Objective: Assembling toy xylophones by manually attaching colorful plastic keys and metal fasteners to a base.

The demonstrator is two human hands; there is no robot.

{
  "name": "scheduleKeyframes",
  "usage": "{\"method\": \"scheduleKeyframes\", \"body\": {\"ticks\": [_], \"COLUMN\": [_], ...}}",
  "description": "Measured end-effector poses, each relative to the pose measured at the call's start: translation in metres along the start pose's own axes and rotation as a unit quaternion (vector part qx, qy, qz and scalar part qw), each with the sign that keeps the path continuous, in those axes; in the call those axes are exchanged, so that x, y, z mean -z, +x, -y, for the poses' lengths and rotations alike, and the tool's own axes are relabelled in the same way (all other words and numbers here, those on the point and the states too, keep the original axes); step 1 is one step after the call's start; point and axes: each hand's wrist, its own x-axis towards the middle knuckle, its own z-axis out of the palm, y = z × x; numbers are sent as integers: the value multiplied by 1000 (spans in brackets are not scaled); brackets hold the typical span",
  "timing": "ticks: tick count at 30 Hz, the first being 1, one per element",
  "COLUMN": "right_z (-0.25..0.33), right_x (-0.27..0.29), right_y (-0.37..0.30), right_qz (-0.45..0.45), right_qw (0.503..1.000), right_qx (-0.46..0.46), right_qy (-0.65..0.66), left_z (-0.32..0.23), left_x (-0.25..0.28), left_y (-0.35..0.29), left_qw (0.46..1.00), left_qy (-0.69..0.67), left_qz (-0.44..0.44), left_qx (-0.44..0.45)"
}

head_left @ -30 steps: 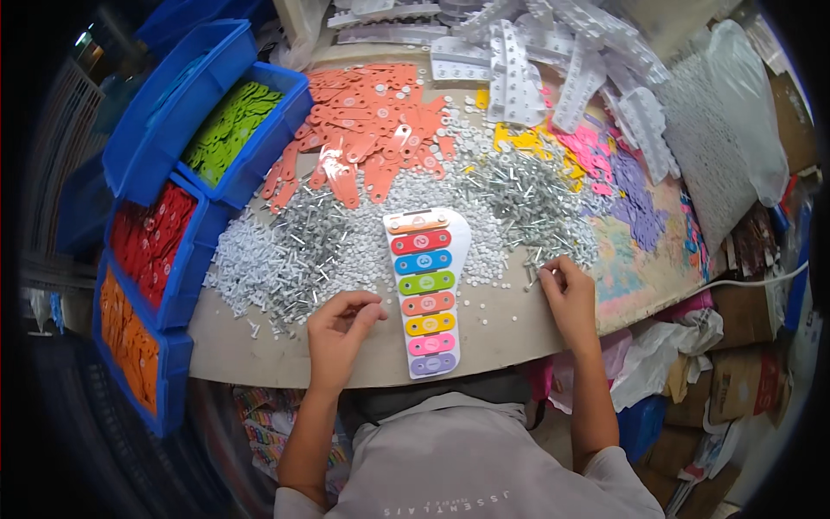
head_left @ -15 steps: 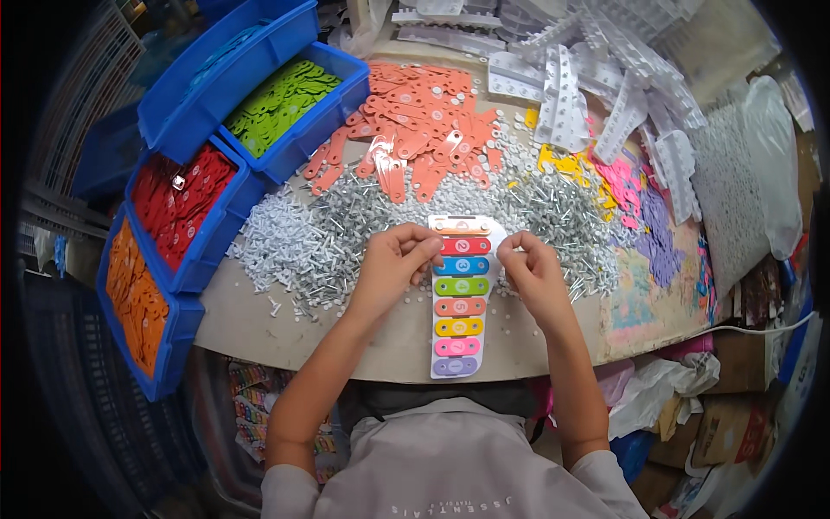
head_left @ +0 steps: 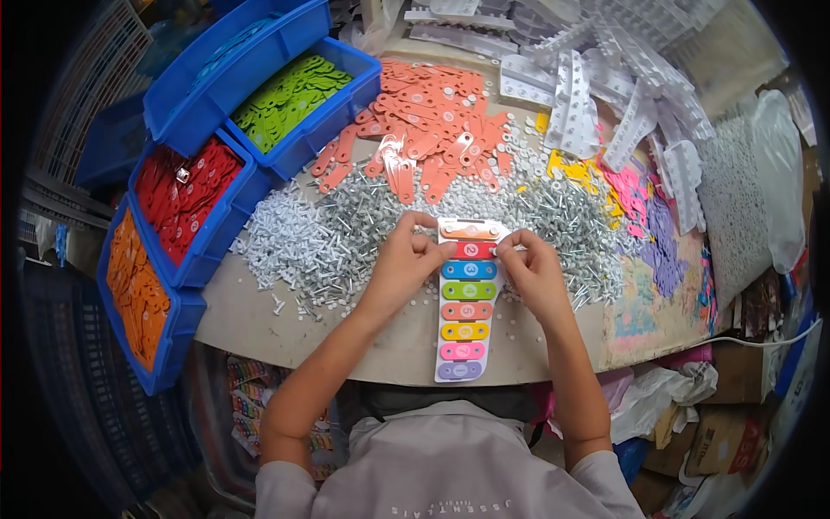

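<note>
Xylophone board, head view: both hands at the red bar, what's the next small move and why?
Probably press the red bar down at both ends. The left hand and right hand pinch its two ends, and it lies in line on the white board between the orange bar and the blue bar. Whether a fastener already sits in it is too small to tell.

The person wears a light grey short-sleeved shirt (head_left: 450, 471) with small pale lettering across it, both forearms bare below the sleeves.
</note>
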Motion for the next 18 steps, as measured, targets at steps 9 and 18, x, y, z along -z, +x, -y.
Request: {"method": "scheduleKeyframes", "body": {"ticks": [9,18], "right_z": [0,15], "right_x": [23,31], "right_y": [24,43], "right_qz": [39,125], "right_qw": [981,950], "right_qx": [17,-44], "right_qy": [-188,-281], "left_z": [11,15], "left_x": [10,10], "left_y": [28,33], "left_qw": [988,986], "left_qy": [49,132], "left_qz": [107,96], "left_qx": [102,40]}}
